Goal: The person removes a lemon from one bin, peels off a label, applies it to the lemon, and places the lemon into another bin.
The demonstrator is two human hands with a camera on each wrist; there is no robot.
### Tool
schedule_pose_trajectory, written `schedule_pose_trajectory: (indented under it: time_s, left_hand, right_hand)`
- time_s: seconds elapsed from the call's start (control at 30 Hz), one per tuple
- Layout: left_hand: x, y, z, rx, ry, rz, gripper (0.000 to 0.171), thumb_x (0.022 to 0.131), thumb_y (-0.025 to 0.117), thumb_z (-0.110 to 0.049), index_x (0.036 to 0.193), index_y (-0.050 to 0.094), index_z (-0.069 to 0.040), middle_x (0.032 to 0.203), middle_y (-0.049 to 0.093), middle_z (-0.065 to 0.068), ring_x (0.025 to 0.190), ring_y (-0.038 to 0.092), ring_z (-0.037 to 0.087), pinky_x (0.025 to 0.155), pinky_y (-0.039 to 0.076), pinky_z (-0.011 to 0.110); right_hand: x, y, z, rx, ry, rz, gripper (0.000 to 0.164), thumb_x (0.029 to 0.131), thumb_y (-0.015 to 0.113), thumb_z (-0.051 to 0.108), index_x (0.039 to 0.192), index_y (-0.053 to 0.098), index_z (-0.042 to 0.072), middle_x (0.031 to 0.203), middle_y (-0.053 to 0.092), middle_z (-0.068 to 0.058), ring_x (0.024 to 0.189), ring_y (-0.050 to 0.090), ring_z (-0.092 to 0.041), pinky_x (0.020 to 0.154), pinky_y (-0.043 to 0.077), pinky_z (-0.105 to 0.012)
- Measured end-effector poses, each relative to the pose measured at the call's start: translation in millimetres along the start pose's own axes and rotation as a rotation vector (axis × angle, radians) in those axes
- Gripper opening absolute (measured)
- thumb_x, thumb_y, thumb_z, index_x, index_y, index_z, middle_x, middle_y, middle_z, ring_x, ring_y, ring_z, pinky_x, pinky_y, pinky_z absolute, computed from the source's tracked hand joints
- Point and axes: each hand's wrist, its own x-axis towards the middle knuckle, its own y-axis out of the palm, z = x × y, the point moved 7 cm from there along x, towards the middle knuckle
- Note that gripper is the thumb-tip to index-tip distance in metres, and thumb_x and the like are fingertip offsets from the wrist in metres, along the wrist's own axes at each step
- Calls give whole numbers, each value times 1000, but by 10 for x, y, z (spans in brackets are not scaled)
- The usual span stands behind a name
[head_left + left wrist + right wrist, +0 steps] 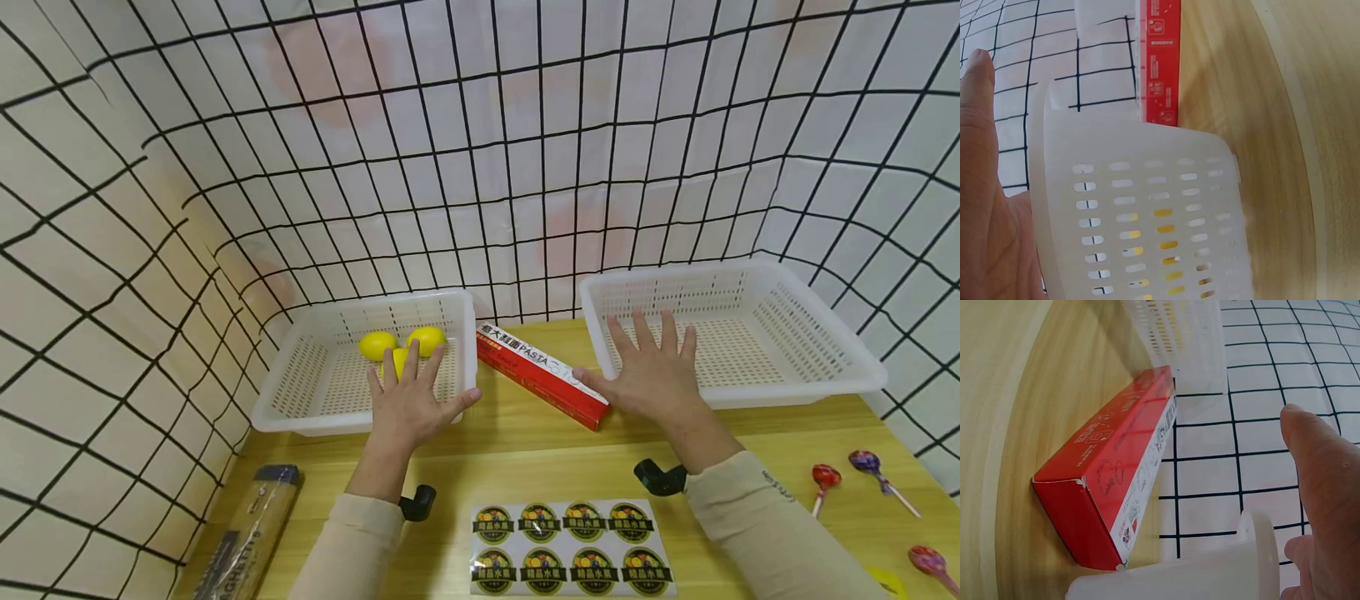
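My left hand (pixel 408 407), fingers spread, hovers over the front right part of the left white basket (pixel 307 367). Inside that basket lie three yellow lemons (pixel 426 341), one partly hidden behind my fingers. With its fingers also spread, my right hand (pixel 660 379) is over the front left corner of the right white basket (pixel 795 342), which holds nothing. A red and white pasta box (pixel 540 375) lies at an angle between the two baskets; its near end is close to my right thumb. Neither hand grips anything.
A sheet of round fruit stickers (pixel 570 550) lies at the front centre. At the front left is a spaghetti packet (pixel 251 533). Several lollipops (pixel 827 477) lie at the right. White cloth with a black grid (pixel 525 167) walls in the back and sides.
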Motion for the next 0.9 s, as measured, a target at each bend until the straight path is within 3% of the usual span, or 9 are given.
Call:
schedule_pose_trajectory:
  time_s: [0.4,0.63,0.73,0.9]
  left_hand:
    - [-13,32,12,-26,3,-1,100,82,38,-92,163,18,-38,173,7,9,155,-2,53,120,3,76]
    - [-23,13,-16,-78,44,-47,97,84,42,-89,163,24,-34,172,14,13,154,13,54,119,16,74]
    - [-47,3,-21,-140,80,-76,93,86,45,-85,161,30,-31,171,19,13,151,23,52,119,25,70]
    - [-77,-76,63,-245,114,-136,80,92,50,-76,155,42,-30,166,30,13,144,37,49,111,39,67]
  right_hand:
    - [-41,16,-34,-1,10,5,110,84,33,91,164,21,16,169,12,-26,153,-3,-58,116,-9,-77]
    - [-133,-116,20,35,-6,-32,107,86,39,87,163,24,14,167,18,-27,152,1,-58,115,-9,-78]
    - [-217,-169,104,56,-33,-68,101,88,48,81,162,26,14,165,22,-27,150,7,-58,116,0,-78]
    - [-427,-215,370,131,-112,-166,90,90,62,65,159,33,14,157,36,-25,144,26,-53,112,25,-74]
